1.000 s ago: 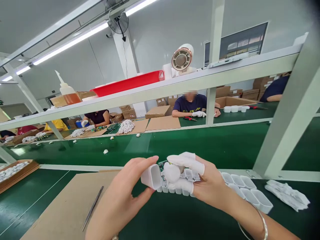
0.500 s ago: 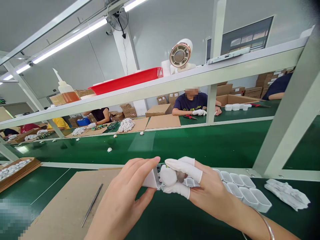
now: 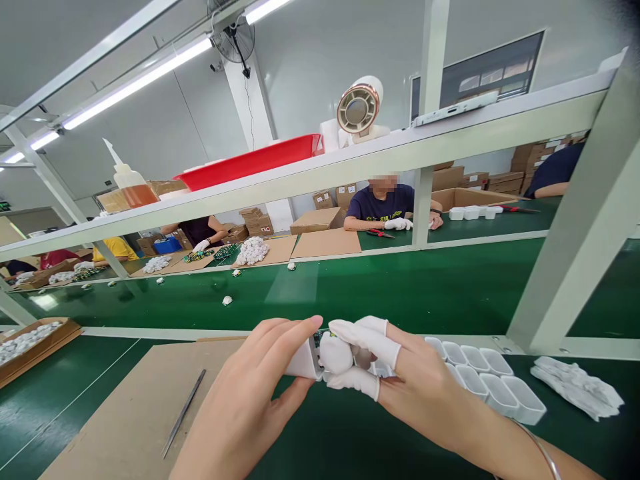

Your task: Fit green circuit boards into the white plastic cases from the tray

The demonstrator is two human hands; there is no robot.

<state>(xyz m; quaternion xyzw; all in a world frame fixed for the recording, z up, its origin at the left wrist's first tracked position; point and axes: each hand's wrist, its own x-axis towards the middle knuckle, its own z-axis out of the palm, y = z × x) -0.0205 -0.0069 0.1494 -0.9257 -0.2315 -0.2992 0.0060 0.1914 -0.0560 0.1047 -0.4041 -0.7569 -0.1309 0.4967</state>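
In front of me my left hand (image 3: pixel 263 373) is closed around a white plastic housing (image 3: pixel 301 362), thumb below and fingers on top. My right hand (image 3: pixel 425 373), with white finger cots on its fingers, pinches a rounded white part (image 3: pixel 335 353) against the housing's open right end. A bit of green circuit board (image 3: pixel 319 337) shows between the two pieces. How far the part sits inside the housing is hidden by the fingers. A row of white plastic cups (image 3: pixel 501 393) is partly covered by my right hand. Tweezers (image 3: pixel 184 413) lie left of my left hand.
The tweezers rest on a cardboard sheet (image 3: pixel 120 407). A white glove (image 3: pixel 577 387) lies at right beside a metal post (image 3: pixel 560 220). Ahead, a green conveyor belt (image 3: pixel 360 293) carries small white parts (image 3: pixel 227 301). A shelf (image 3: pixel 280 175) crosses above; a co-worker (image 3: pixel 383 203) sits opposite.
The small white parts on the belt have shifted to the right. My hands hold nearly the same pose, with the right fingers slightly shifted around the rounded part.
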